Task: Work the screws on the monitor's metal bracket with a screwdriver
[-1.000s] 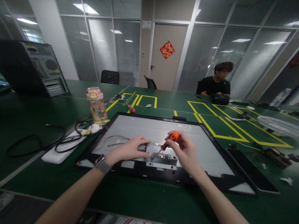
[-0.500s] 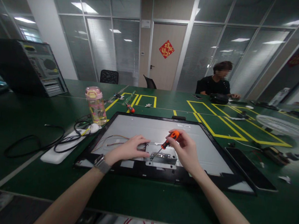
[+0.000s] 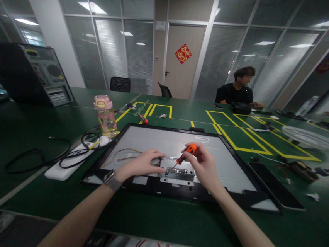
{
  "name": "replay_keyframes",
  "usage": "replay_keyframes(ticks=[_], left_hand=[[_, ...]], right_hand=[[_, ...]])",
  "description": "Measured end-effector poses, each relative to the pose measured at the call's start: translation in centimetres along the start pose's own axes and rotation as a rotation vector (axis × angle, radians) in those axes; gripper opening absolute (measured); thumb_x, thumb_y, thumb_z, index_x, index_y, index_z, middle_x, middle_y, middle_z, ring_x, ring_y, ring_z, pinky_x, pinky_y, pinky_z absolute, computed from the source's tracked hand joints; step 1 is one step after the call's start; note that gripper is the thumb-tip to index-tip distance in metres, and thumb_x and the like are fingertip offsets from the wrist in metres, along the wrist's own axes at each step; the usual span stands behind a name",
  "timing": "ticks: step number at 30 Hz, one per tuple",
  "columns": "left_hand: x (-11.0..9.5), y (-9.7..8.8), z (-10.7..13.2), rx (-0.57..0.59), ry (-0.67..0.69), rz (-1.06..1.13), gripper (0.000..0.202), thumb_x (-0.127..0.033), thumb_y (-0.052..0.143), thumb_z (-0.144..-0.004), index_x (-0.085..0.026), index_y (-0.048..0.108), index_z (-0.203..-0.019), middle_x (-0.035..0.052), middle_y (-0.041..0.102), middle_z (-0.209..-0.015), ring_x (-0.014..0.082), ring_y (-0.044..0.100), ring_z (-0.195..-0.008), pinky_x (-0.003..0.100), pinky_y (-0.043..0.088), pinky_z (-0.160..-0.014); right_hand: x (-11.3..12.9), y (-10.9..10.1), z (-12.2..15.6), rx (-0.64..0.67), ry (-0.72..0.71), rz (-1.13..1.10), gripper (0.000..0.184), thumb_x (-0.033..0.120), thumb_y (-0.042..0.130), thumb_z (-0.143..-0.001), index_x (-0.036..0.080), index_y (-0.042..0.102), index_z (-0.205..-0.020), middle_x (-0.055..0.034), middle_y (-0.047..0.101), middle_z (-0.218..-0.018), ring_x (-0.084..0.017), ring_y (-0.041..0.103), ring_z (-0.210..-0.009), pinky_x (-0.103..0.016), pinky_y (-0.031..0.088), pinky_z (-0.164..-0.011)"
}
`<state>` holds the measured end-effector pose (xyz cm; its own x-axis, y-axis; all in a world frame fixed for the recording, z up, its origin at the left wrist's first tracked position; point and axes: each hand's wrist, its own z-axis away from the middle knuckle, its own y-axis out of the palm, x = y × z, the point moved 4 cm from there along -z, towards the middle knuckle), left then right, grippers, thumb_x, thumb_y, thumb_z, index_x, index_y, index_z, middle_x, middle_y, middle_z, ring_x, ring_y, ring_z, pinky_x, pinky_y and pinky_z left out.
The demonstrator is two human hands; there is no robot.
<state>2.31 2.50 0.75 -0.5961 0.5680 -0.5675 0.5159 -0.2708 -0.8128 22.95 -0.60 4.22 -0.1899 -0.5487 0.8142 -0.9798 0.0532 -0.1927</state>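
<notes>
My right hand (image 3: pixel 205 162) is closed round the orange-and-black handle of a screwdriver (image 3: pixel 190 149). The thin shaft slants down to the left, its tip at the left end of a metal bracket (image 3: pixel 176 180). Fingers apart, my left hand (image 3: pixel 142 163) lies by the bracket's left edge, thumb and fingertips touching it. A smartwatch is on that wrist. Under both hands a display panel (image 3: pixel 218 163) with a silver back and black frame lies flat. Thin wires (image 3: pixel 122 151) run over its left part.
Left of the panel are a white power strip (image 3: pixel 61 170) with black cable, a pink-topped bottle (image 3: pixel 106 116) and a black computer case (image 3: pixel 26 73). A dark flat panel (image 3: pixel 275 184) lies to the right. Another screwdriver (image 3: pixel 143 118) lies behind. Across the table (image 3: pixel 155 219) sits a person (image 3: pixel 237 92).
</notes>
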Motion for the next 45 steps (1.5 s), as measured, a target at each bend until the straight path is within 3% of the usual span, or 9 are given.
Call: replay_keyframes(ticks=[7,9,13,17,22,39,45], left_hand=[[-0.1,0.0,0.0,0.006,0.001,0.003,0.057,-0.048,0.063,-0.080,-0.023,0.050,-0.129,0.0060,0.051,-0.113,0.0224,0.051,-0.108,0.031,0.038,-0.097],[-0.1,0.0,0.0,0.006,-0.001,0.005,0.057,-0.048,0.063,-0.080,-0.023,0.050,-0.129,0.0060,0.051,-0.114,0.0225,0.051,-0.109,0.031,0.037,-0.097],[-0.3,-0.1,0.0,0.018,-0.010,0.014,0.057,-0.050,0.062,-0.080,-0.023,0.051,-0.128,0.0060,0.051,-0.113,0.0227,0.051,-0.108,0.031,0.038,-0.097],[-0.3,-0.2,0.0,0.028,-0.022,0.017,0.056,-0.050,0.061,-0.080,-0.023,0.052,-0.128,0.0063,0.051,-0.114,0.0230,0.051,-0.108,0.031,0.038,-0.096],[-0.1,-0.1,-0.1,0.025,-0.017,0.016,0.056,-0.050,0.062,-0.079,-0.023,0.052,-0.128,0.0063,0.051,-0.115,0.0234,0.050,-0.110,0.031,0.037,-0.098],[0.0,-0.1,-0.1,0.027,-0.024,0.006,0.057,-0.052,0.060,-0.080,-0.024,0.050,-0.129,0.0061,0.051,-0.116,0.0228,0.051,-0.111,0.031,0.037,-0.099],[0.1,-0.1,-0.1,0.035,-0.027,0.015,0.057,-0.052,0.060,-0.080,-0.024,0.050,-0.129,0.0060,0.051,-0.117,0.0225,0.050,-0.111,0.030,0.037,-0.098]], right_hand=[[0.2,-0.2,-0.1,-0.048,-0.032,0.012,0.021,0.033,0.064,-0.080,0.019,0.059,-0.095,-0.0026,0.062,-0.081,-0.017,0.062,-0.071,-0.031,0.053,-0.065],[0.5,-0.8,-0.2,-0.122,-0.057,0.027,0.020,0.032,0.065,-0.079,0.019,0.059,-0.093,-0.0023,0.062,-0.081,-0.016,0.062,-0.070,-0.030,0.052,-0.064],[1.2,-3.3,-0.5,-0.403,-0.105,0.058,0.014,0.031,0.063,-0.080,0.019,0.058,-0.086,0.0002,0.060,-0.073,-0.011,0.057,-0.060,-0.024,0.048,-0.056],[1.1,-4.8,-0.7,-0.465,-0.111,0.034,0.014,0.033,0.055,-0.086,0.020,0.051,-0.081,0.0050,0.053,-0.062,-0.006,0.046,-0.042,-0.020,0.040,-0.041],[0.0,-4.3,-0.5,-0.440,-0.084,0.158,0.017,0.035,0.053,-0.087,0.020,0.047,-0.080,0.0069,0.045,-0.058,-0.008,0.047,-0.042,-0.020,0.041,-0.042],[-1.3,-3.0,-0.2,-0.341,-0.056,0.273,0.016,0.036,0.052,-0.088,0.021,0.048,-0.085,0.0054,0.045,-0.061,-0.009,0.045,-0.047,-0.022,0.040,-0.047],[0.5,-2.6,0.2,-0.182,-0.233,0.184,0.014,0.028,0.045,-0.087,0.021,0.056,-0.092,0.0011,0.051,-0.069,-0.013,0.047,-0.059,-0.027,0.040,-0.057]])
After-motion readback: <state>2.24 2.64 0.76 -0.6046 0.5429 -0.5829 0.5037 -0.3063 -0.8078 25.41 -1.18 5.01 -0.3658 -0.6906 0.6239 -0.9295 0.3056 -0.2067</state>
